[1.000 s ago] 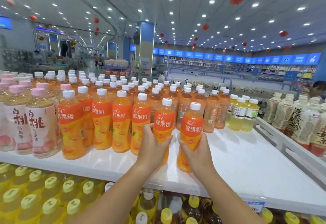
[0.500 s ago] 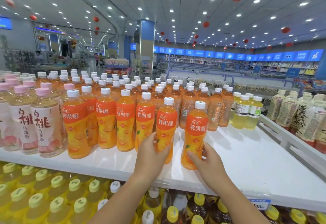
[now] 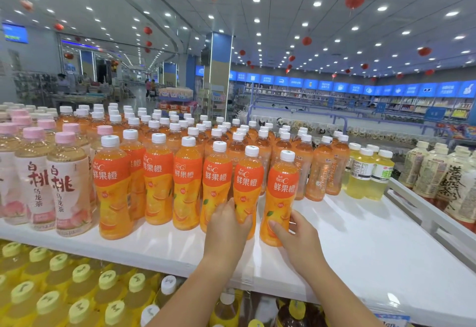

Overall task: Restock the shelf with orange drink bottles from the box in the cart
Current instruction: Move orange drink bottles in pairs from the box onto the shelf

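We had both hands on the white shelf (image 3: 360, 244), each setting down one orange drink bottle at the right end of the front row. Our left hand (image 3: 226, 226) was wrapped round the lower body of the sixth bottle (image 3: 247, 187), its grip closed on it, with the base hidden behind our palm, so we could not tell whether it already sat flat. Our right hand (image 3: 296, 236) held the end bottle (image 3: 280, 197) low down, thumb across the front and fingers behind, and that bottle seemed to stand on the shelf just beside its neighbour. To finish well, we judged we should keep both bottles upright, press them down until they stood firm, turn the labels forward like the rest of the row (image 3: 159, 179), and loosen our fingers slowly, since a tall narrow bottle gripped low could rock. The neighbours stood close on the left, so a sideways nudge could knock them like skittles. Behind were more rows of orange bottles (image 3: 231, 136); pink-capped peach tea bottles (image 3: 67, 185) stood at the far left, yellow-green drinks (image 3: 365, 172) to the right rear. The bare shelf to the right left plenty of room. Neither cart nor box was in view.
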{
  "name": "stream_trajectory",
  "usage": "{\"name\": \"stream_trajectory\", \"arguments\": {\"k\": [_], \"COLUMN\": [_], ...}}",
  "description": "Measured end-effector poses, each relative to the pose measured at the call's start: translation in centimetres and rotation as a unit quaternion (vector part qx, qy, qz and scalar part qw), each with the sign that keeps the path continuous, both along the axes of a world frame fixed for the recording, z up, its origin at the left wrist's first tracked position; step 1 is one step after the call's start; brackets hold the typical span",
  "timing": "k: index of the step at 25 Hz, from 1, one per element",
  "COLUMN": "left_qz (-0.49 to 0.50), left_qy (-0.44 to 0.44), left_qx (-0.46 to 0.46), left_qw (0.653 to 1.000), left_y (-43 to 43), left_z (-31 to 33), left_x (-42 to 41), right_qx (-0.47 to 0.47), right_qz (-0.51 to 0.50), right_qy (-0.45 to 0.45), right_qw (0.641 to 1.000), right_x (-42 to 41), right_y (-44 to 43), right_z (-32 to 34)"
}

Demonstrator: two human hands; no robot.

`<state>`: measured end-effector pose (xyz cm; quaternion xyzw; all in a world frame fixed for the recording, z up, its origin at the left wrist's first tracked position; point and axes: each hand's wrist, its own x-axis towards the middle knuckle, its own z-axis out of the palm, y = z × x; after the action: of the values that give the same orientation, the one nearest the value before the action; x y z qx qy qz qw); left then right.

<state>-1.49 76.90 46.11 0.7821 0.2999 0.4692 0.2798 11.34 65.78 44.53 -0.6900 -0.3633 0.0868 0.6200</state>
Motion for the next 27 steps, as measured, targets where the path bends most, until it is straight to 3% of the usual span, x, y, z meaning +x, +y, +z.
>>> {"name": "stream_trajectory", "arguments": {"k": [18, 27], "left_qz": [0.012, -0.018], "left_qy": [-0.008, -0.022], "left_qx": [0.017, -0.051], "left_qw": [1.000, 0.998], "left_y": [0.5, 0.1], "left_z": [-1.0, -1.0], "left_x": [0.5, 0.1], "right_qx": [-0.025, -0.054], "right_qz": [0.040, 0.027], "right_qy": [-0.006, -0.029], "right_qw": [0.999, 0.998], "right_x": [-0.1, -0.1], "right_y": [0.4, 0.5], "right_z": [0.1, 0.0]}}
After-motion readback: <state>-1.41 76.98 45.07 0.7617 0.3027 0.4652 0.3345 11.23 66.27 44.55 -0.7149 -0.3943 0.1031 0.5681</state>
